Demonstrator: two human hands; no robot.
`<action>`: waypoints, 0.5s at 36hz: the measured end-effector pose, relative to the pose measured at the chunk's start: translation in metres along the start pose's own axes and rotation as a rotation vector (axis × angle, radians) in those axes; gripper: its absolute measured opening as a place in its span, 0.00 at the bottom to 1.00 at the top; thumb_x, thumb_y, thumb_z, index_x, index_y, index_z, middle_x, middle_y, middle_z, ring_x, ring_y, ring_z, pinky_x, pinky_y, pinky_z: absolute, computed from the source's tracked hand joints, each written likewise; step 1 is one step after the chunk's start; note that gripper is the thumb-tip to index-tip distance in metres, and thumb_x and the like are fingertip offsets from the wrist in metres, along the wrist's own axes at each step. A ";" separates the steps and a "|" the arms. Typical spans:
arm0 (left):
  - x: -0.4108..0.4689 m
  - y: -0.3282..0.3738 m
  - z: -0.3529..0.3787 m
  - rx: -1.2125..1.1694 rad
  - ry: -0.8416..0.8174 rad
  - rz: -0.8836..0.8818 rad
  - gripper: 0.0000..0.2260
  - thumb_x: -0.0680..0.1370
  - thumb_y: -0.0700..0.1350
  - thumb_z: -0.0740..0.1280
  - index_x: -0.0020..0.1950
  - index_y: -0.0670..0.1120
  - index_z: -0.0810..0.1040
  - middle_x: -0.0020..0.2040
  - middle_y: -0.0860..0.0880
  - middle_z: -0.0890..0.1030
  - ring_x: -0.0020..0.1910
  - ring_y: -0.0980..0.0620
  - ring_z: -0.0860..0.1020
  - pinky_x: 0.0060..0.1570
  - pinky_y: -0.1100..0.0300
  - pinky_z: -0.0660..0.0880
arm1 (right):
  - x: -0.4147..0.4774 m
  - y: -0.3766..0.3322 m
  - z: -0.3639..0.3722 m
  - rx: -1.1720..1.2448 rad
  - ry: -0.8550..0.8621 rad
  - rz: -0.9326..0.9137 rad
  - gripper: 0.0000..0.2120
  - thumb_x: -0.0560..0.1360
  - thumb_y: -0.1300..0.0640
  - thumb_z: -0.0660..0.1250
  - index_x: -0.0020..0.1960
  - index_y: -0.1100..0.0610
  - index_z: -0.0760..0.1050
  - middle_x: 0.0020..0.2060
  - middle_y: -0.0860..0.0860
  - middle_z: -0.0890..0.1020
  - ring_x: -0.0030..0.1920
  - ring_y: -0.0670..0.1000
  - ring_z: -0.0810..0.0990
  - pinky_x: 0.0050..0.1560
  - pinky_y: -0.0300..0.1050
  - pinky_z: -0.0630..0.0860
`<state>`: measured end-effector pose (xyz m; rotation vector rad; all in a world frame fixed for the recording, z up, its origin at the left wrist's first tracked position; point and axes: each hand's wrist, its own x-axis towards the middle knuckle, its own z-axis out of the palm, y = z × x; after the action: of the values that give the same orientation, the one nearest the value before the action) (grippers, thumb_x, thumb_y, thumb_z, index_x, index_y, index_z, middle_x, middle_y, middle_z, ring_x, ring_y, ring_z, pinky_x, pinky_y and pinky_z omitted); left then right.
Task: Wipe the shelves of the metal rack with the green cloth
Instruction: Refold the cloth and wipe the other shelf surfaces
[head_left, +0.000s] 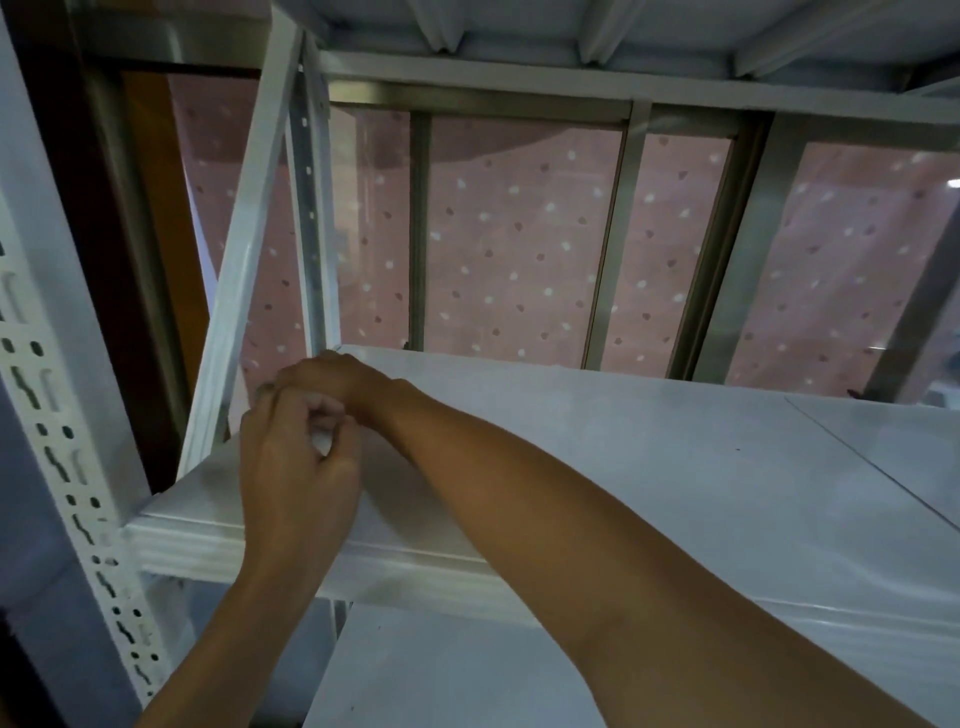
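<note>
The white metal rack's middle shelf (649, 467) fills the centre of the view. Both hands meet at its left end, near the back corner post (311, 234). My left hand (296, 467) is over the shelf's front left part with its fingers curled in; I see nothing clearly held in it. My right hand (327, 376) reaches across from the right and bends down at the wrist just behind the left hand, which hides its fingertips. A small dark bit (266, 387) shows at those fingertips. No green cloth is clearly visible.
A perforated white upright (67, 441) stands at the front left, with a slanted white brace (244, 260) behind it. The upper shelf's underside (571, 26) is overhead and a lower shelf (441, 675) below. Behind the rack are metal window frames and a pink dotted curtain (519, 234).
</note>
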<state>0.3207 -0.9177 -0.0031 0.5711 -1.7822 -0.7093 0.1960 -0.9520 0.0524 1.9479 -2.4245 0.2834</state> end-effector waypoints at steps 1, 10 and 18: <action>0.002 -0.001 0.000 0.043 -0.033 0.011 0.04 0.77 0.38 0.69 0.48 0.46 0.78 0.49 0.50 0.78 0.50 0.49 0.76 0.52 0.56 0.71 | 0.009 0.014 0.005 -0.016 0.002 0.017 0.12 0.83 0.57 0.60 0.62 0.59 0.79 0.58 0.58 0.81 0.57 0.57 0.79 0.55 0.45 0.72; -0.016 0.025 0.041 0.386 -0.474 0.285 0.09 0.76 0.48 0.66 0.42 0.46 0.81 0.41 0.48 0.80 0.41 0.45 0.80 0.43 0.54 0.80 | -0.016 0.141 -0.009 -0.164 0.118 0.396 0.16 0.78 0.57 0.64 0.65 0.56 0.77 0.59 0.58 0.79 0.57 0.60 0.79 0.56 0.50 0.77; -0.064 0.089 0.093 0.240 -0.607 0.406 0.06 0.74 0.50 0.71 0.46 0.50 0.84 0.46 0.54 0.82 0.48 0.51 0.80 0.47 0.53 0.80 | -0.139 0.247 -0.035 -0.233 0.163 0.655 0.15 0.78 0.61 0.62 0.64 0.60 0.76 0.60 0.60 0.79 0.59 0.63 0.79 0.57 0.53 0.77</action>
<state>0.2484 -0.7937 -0.0048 0.1296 -2.4769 -0.4040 -0.0159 -0.7613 0.0370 0.9604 -2.7494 0.1447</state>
